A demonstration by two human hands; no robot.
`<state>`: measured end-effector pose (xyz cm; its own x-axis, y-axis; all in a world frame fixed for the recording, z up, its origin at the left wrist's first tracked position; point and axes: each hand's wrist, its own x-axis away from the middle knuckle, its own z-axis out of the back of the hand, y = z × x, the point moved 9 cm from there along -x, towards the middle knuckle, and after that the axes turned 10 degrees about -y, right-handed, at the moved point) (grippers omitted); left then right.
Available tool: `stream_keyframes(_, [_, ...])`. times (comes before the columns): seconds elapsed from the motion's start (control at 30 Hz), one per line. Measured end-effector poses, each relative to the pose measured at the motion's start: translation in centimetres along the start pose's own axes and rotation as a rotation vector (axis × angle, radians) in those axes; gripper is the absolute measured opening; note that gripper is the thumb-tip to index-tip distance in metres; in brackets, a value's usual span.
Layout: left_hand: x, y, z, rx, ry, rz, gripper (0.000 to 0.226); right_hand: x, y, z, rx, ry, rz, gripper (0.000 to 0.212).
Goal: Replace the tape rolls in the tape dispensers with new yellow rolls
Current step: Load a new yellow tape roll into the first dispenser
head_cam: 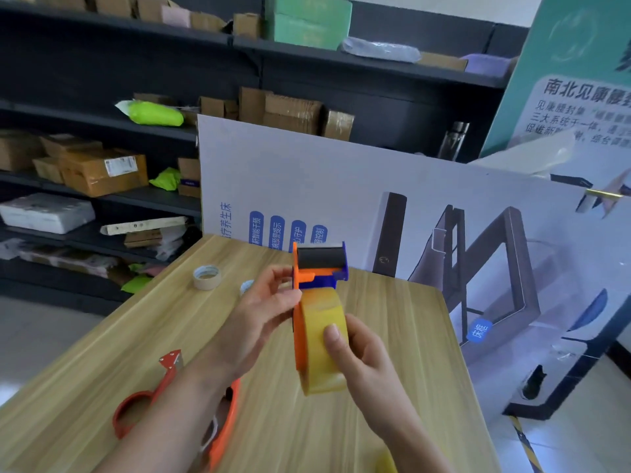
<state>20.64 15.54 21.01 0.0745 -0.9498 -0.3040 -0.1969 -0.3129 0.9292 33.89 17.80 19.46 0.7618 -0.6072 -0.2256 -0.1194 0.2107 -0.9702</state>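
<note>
Above the bench [102,353], the right hand [362,356] grips a yellow roll [319,336] in an orange-and-blue dispenser [307,278]; the left hand [263,312] pinches the frame (fingertips partly hidden).

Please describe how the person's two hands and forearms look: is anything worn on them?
Both hands, the left hand and the right hand, are bare: no gloves, rings or watch show. The forearms are bare too, with no sleeves in view. The fingernails look short and unpainted.
</note>
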Motion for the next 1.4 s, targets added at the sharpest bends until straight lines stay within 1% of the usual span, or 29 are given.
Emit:
stream_keyframes(0.13, [-0.3, 2.0, -1.6, -0.141, -0.041, -0.067, 0.046, 0.0, -0.6, -0.5, -0.033, 0.011, 0.013, 0.051])
stream_keyframes(0.23, [-0.4, 2.6, -1.8, -0.137, -0.037, -0.086, 0.05, -0.1, -1.2, -0.6, -0.004, 0.024, 0.025, 0.048])
stream_keyframes(0.3, [-0.4, 2.7, -1.9, -0.167, -0.031, -0.088, 0.056, -0.2, -1.7, -0.5, 0.014, 0.04, 0.038, 0.047])
stream_keyframes(0.37, [-0.1, 3.0, -2.3, -0.271, -0.022, -0.115, 0.07, -0.3, -2.0, -0.3, 0.014, 0.062, 0.044, 0.049])
stream_keyframes(0.43, [0.5, 4.2, -2.6, -0.48, 0.021, -0.195, 0.079, -0.4, -2.1, -0.1, 0.025, 0.081, 0.048, 0.049])
stream_keyframes(0.47, [0.8, 5.0, -2.7, -0.609, 0.062, -0.257, 0.075, -0.4, -2.1, 0.0, 0.032, 0.086, 0.047, 0.047])
stream_keyframes(0.53, [1.3, 6.6, -3.0, -0.811, 0.139, -0.359, 0.057, -0.4, -2.1, 0.1, 0.053, 0.09, 0.045, 0.044])
stream_keyframes(0.63, [1.4, 7.9, -3.7, -0.971, 0.139, -0.424, 0.032, -0.5, -2.0, 0.2, 0.1, 0.087, 0.046, 0.047])
stream_keyframes(0.7, [1.5, 8.5, -4.0, -1.08, 0.144, -0.469, 0.023, -0.6, -2.2, 0.1, 0.128, 0.094, 0.058, 0.046])
stream_keyframes(0.77, [1.6, 9.2, -4.7, -1.239, 0.157, -0.523, 0.017, -0.7, -2.5, 0.0, 0.169, 0.107, 0.074, 0.041])
stream_keyframes(0.83, [1.6, 9.4, -5.7, -1.37, 0.105, -0.544, 0.015, -0.8, -2.7, -0.1, 0.221, 0.111, 0.074, 0.037])
stream_keyframes(0.97, [1.4, 9.5, -6.7, -1.488, -0.023, -0.492, 0.016, -0.9, -2.6, -0.2, 0.277, 0.106, 0.075, 0.038])
stream_keyframes(1.07, [1.5, 9.9, -7.0, -1.532, -0.036, -0.465, 0.023, -1.0, -2.6, -0.1, 0.286, 0.115, 0.077, 0.043])
stream_keyframes(1.2, [1.6, 11.1, -6.4, -1.514, 0.069, -0.44, 0.029, -1.0, -2.7, -0.3, 0.286, 0.112, 0.076, 0.037])
stream_keyframes(1.27, [1.3, 11.3, -6.1, -1.49, 0.05, -0.421, 0.03, -1.0, -2.8, -0.5, 0.28, 0.107, 0.08, 0.04])
stream_keyframes(1.33, [1.1, 11.2, -5.9, -1.44, -0.004, -0.39, 0.026, -1.0, -2.7, -0.7, 0.27, 0.105, 0.079, 0.045])
stream_keyframes(1.4, [1.0, 10.8, -5.4, -1.375, -0.045, -0.345, 0.024, -1.0, -2.8, -0.7, 0.271, 0.109, 0.078, 0.045])
